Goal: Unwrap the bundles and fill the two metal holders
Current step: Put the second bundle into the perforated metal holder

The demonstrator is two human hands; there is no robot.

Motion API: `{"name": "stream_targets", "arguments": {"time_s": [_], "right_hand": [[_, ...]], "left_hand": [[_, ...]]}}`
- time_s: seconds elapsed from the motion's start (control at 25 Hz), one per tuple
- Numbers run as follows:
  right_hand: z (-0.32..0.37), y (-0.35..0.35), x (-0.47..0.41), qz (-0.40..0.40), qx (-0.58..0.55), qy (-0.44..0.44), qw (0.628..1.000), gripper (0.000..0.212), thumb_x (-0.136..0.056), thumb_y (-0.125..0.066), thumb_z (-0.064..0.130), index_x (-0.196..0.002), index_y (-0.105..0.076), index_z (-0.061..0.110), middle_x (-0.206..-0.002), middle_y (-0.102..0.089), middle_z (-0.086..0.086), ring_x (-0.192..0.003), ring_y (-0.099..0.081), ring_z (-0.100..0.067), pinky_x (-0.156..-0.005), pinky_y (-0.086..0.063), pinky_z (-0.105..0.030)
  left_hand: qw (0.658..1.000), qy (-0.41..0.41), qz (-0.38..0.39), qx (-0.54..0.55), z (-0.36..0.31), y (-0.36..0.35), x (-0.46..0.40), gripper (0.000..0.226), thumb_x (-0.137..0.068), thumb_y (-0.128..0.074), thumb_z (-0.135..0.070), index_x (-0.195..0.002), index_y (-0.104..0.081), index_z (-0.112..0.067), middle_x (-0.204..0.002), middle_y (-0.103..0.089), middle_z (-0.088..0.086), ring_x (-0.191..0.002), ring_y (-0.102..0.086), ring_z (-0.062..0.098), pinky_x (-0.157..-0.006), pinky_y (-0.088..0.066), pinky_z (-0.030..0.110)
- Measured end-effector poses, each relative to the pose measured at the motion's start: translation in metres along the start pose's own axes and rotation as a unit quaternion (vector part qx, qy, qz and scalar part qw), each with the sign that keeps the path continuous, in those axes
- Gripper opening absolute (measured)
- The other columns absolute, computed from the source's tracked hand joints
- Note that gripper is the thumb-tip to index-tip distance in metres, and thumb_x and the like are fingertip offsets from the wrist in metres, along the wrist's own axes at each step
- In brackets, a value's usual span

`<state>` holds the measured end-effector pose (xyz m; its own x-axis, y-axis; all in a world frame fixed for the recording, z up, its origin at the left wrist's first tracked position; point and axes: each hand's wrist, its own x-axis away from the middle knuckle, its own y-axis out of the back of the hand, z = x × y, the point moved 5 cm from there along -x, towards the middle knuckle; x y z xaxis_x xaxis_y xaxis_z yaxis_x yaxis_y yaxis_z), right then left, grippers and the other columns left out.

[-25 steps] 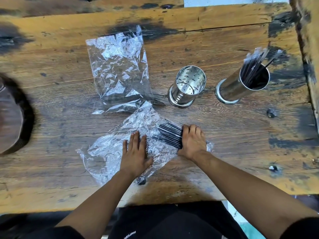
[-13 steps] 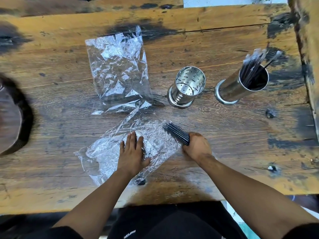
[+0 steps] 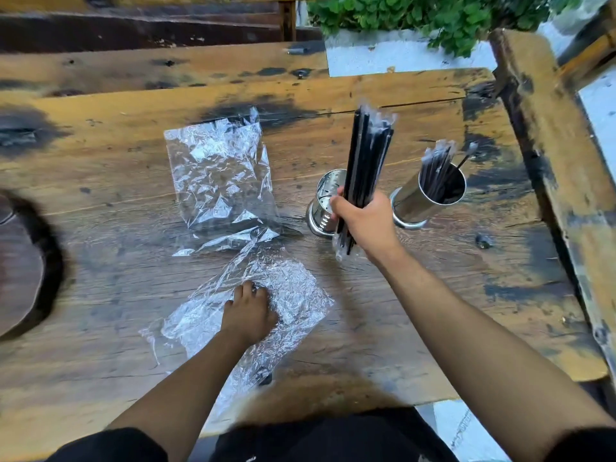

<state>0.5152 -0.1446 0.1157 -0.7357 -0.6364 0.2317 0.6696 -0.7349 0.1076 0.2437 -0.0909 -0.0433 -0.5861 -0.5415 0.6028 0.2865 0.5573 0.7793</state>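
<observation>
Head view: right hand (image 3: 363,221) wrapped tight round a bunch of black sticks (image 3: 366,155), held upright, likely to drop into the empty holder (image 3: 325,208) just behind. Left hand (image 3: 248,313) pressing the loose wrapper (image 3: 293,295) to the surface (image 3: 100,228), fingers curled. Other holder (image 3: 430,198) already filled.

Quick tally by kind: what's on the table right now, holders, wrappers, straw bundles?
Metal holders: 2, one empty, one filled
Clear plastic wrappers: 2, far, near
Straw bundles out of holders: 1, in the right hand
Total: 5
</observation>
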Motion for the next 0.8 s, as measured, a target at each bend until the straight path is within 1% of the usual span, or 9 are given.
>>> {"name": "stream_targets", "arguments": {"time_s": [0.12,0.2,0.24,0.28,0.36,0.44,0.56,0.68,0.8], "right_hand": [[0.019,0.003,-0.016,-0.059,-0.132,-0.019,0.989,0.022,-0.077,-0.071,0.009,-0.069,-0.07,0.029,-0.065,-0.066,-0.001,-0.063,-0.063,-0.023,-0.069,-0.055,-0.045],[0.027,0.007,-0.028,-0.095,-0.187,-0.028,0.977,0.013,-0.074,-0.076,0.015,-0.071,-0.074,0.028,-0.075,-0.072,-0.007,-0.075,-0.07,-0.028,-0.08,-0.056,-0.052],[0.03,0.01,-0.035,-0.122,-0.19,-0.028,0.974,0.005,-0.071,-0.079,0.021,-0.074,-0.076,0.024,-0.082,-0.075,-0.01,-0.083,-0.073,-0.029,-0.084,-0.056,-0.051],[0.032,0.013,-0.041,-0.15,-0.178,-0.03,0.972,0.013,-0.068,-0.081,0.026,-0.078,-0.078,0.019,-0.087,-0.077,-0.008,-0.087,-0.074,-0.025,-0.084,-0.058,-0.047],[0.031,0.015,-0.053,-0.185,-0.162,-0.029,0.969,0.025,-0.066,-0.083,0.032,-0.084,-0.079,0.015,-0.083,-0.077,0.005,-0.081,-0.073,-0.01,-0.069,-0.057,-0.027],[0.025,0.01,-0.061,-0.198,-0.146,-0.035,0.969,0.017,-0.07,-0.084,0.032,-0.08,-0.077,0.02,-0.069,-0.072,0.015,-0.063,-0.068,0.001,-0.054,-0.049,-0.014],[0.007,0.001,-0.067,-0.192,-0.092,-0.025,0.977,0.017,-0.081,-0.08,0.028,-0.09,-0.075,0.015,-0.061,-0.069,0.015,-0.052,-0.063,0.0,-0.046,-0.047,-0.016],[-0.015,-0.006,-0.069,-0.148,0.009,-0.021,0.989,0.022,-0.083,-0.073,0.036,-0.096,-0.072,0.019,-0.084,-0.073,0.003,-0.08,-0.07,-0.02,-0.07,-0.058,-0.039],[-0.032,-0.009,-0.066,-0.114,0.195,0.046,0.973,0.024,-0.083,-0.066,0.05,-0.098,-0.064,0.032,-0.108,-0.059,0.007,-0.115,-0.052,-0.023,-0.101,-0.046,-0.049]], "left_hand": [[1.0,0.0,0.023,0.014,0.001,0.004,0.001,0.049,-0.089,-0.054,-0.05,-0.127,-0.049,-0.02,-0.137,-0.039,0.011,-0.129,-0.038,0.031,-0.096,-0.047,0.048],[0.999,-0.002,0.02,0.036,0.004,0.009,0.004,0.051,-0.091,-0.054,-0.048,-0.133,-0.046,-0.021,-0.138,-0.04,0.01,-0.127,-0.041,0.031,-0.094,-0.048,0.044],[0.998,0.002,0.017,0.054,0.006,0.011,0.004,0.052,-0.091,-0.055,-0.048,-0.135,-0.045,-0.021,-0.138,-0.04,0.01,-0.126,-0.044,0.031,-0.093,-0.048,0.042],[0.998,0.009,0.016,0.067,0.008,0.011,0.005,0.053,-0.092,-0.055,-0.048,-0.136,-0.044,-0.022,-0.137,-0.04,0.01,-0.125,-0.045,0.031,-0.093,-0.047,0.041],[0.997,0.018,0.018,0.067,0.012,0.009,0.003,0.056,-0.092,-0.056,-0.05,-0.138,-0.044,-0.02,-0.139,-0.039,0.01,-0.127,-0.045,0.031,-0.095,-0.047,0.041],[0.998,0.021,0.012,0.063,0.015,0.005,0.001,0.059,-0.091,-0.055,-0.052,-0.139,-0.044,-0.018,-0.14,-0.039,0.01,-0.128,-0.043,0.031,-0.095,-0.048,0.041],[0.997,0.021,0.001,0.069,0.017,-0.001,0.001,0.059,-0.091,-0.055,-0.054,-0.138,-0.045,-0.02,-0.14,-0.039,0.009,-0.13,-0.041,0.03,-0.096,-0.048,0.041],[0.997,0.016,-0.012,0.077,0.018,-0.004,0.0,0.055,-0.091,-0.054,-0.053,-0.136,-0.048,-0.021,-0.139,-0.039,0.007,-0.127,-0.041,0.028,-0.097,-0.047,0.041],[0.998,0.009,-0.019,0.062,0.021,-0.005,0.001,0.054,-0.09,-0.053,-0.052,-0.135,-0.047,-0.022,-0.14,-0.037,0.006,-0.126,-0.04,0.027,-0.094,-0.047,0.04]]}}
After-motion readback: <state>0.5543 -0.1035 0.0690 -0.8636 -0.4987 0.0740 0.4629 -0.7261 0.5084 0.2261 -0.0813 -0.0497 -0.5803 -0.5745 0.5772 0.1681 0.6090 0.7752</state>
